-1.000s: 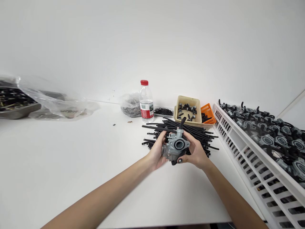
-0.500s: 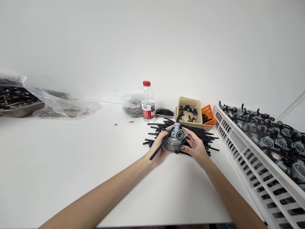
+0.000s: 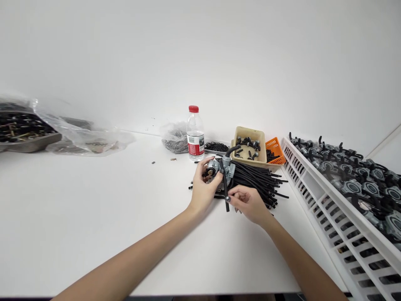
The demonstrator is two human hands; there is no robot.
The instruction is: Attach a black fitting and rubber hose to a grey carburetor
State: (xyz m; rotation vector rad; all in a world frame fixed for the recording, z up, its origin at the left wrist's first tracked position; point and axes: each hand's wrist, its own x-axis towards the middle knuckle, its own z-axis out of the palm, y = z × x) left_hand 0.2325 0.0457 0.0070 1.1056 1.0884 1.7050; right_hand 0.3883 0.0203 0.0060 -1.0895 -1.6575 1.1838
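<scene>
My left hand [image 3: 205, 186] is wrapped around a grey metal carburetor [image 3: 230, 170], its thumb lying across the near side. A bent black rubber cap [image 3: 232, 150] sticks up from the carburetor's top. Down its front hangs a black rubber hose [image 3: 224, 186], which my right hand [image 3: 247, 202] pinches near the lower end between thumb and fingers. Where the hose's upper end meets the carburetor is partly covered by my left thumb. Beneath and behind the carburetor lies a pile of black hoses [image 3: 257, 179] on the white table [image 3: 140, 217].
At right stands a white slatted crate [image 3: 319, 196] full of carburetors [image 3: 371, 188]. Behind the hoses are a beige bin [image 3: 261, 138] of black caps, an orange basket [image 3: 275, 146], a red-capped bottle [image 3: 194, 136] and a bag of small parts [image 3: 175, 140]. A screw tray [image 3: 37, 142] sits far left.
The carburetor has been turned, so its round flange opening no longer faces me. My right hand has left its body and taken hold of the hose's lower end.
</scene>
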